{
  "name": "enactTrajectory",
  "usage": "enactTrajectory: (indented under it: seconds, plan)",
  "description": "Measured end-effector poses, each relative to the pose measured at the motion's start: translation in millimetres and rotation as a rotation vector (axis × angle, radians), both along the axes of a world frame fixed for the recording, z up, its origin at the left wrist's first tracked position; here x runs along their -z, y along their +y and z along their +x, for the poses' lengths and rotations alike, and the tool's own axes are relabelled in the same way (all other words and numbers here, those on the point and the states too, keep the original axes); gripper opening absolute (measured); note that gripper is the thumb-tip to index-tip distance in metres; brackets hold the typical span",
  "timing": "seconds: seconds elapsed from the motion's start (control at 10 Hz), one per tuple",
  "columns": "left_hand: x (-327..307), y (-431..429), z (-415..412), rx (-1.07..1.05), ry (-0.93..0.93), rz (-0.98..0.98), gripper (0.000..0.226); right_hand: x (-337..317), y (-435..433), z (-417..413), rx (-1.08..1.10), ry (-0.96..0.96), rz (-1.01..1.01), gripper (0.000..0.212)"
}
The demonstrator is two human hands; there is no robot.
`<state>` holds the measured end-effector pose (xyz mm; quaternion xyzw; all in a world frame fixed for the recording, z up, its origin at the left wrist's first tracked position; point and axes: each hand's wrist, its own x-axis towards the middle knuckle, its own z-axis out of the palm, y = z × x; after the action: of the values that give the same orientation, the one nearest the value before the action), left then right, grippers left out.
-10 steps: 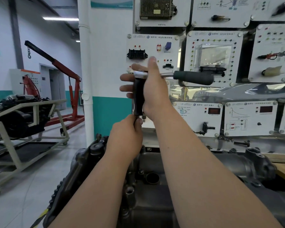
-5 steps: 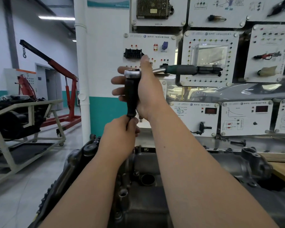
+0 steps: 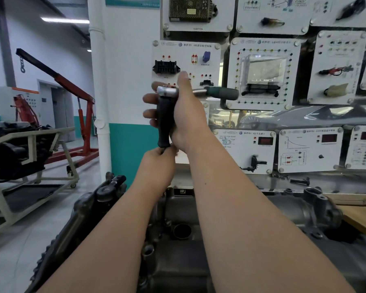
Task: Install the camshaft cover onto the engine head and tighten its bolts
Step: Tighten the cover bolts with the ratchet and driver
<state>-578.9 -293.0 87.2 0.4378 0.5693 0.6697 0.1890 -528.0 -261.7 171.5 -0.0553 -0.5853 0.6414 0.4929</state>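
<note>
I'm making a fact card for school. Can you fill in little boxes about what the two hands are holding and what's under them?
Tool: silver ratchet wrench with dark green handle, long black socket hanging from its head
Right hand: grips the wrench head and the socket's top
Left hand: pinches the socket's bottom end
Below: dark grey metal engine cover, not touched by the tool
Far left: red engine crane
</note>
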Motion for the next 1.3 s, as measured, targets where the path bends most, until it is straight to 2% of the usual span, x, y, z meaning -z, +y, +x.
enactTrajectory:
  seconds: [0.1, 0.2, 0.3, 0.4, 0.5, 0.6, 0.7, 0.8, 0.9, 1.0, 1.1, 1.2, 1.3]
  plan:
    - [7.4, -0.8, -1.3, -0.036, 0.121, -0.022, 0.021, 4.5, -1.8, -3.7, 0.539, 0.038, 0.388, 0.032]
    - [11.7, -1.8, -1.2, -0.139, 0.428, -0.078, 0.018, 10.0, -5.0, -14.9, 0.964, -0.032, 0.888, 0.022]
    - [2.9, 3.8, -2.7, -0.125, 0.362, -0.120, 0.032, 4.5, -5.4, -15.0, 0.751, -0.066, 0.668, 0.020]
    - [-7.4, 4.5, 1.4, -0.026, 0.079, -0.150, 0.021, -2.2, -3.5, -1.5, 0.132, 0.028, 0.087, 0.041]
    - [-4.9, -1.4, 3.4, 0.004, 0.055, -0.128, 0.019, -0.2, 1.5, 1.9, 0.016, 0.037, -0.040, 0.052]
    - [7.4, -7.9, 3.3, -0.065, 0.221, -0.050, 0.013, 6.3, -3.4, -6.0, 0.593, 0.011, 0.441, 0.035]
    - [11.5, -2.0, -3.0, -0.042, 0.299, -0.048, 0.008, 10.2, -4.8, -16.7, 0.866, -0.077, 0.847, 0.018]
    - [7.7, 6.9, -3.6, -0.086, 0.258, -0.126, 0.031, 6.3, -4.3, -17.3, 0.696, -0.077, 0.626, 0.017]
    - [-4.9, 3.4, 1.6, -0.136, 0.131, -0.127, 0.029, 2.3, -1.7, -9.6, 0.211, -0.061, 0.255, 0.035]
    - [-8.2, -0.3, 3.6, -0.017, 0.022, -0.135, 0.022, 2.6, 5.3, -2.9, -0.087, 0.023, -0.002, 0.058]
    - [-0.7, -3.3, 0.8, -0.035, 0.054, -0.074, 0.017, 8.5, 3.4, -4.5, 0.090, 0.020, 0.130, 0.043]
    - [3.6, -7.8, 0.2, -0.008, 0.043, -0.010, 0.021, 12.4, -5.8, -4.8, 0.152, 0.032, 0.304, 0.016]
    - [7.8, -11.5, -2.8, -0.152, 0.182, -0.019, 0.023, 13.9, -10.5, -6.9, 0.304, -0.005, 0.411, 0.018]
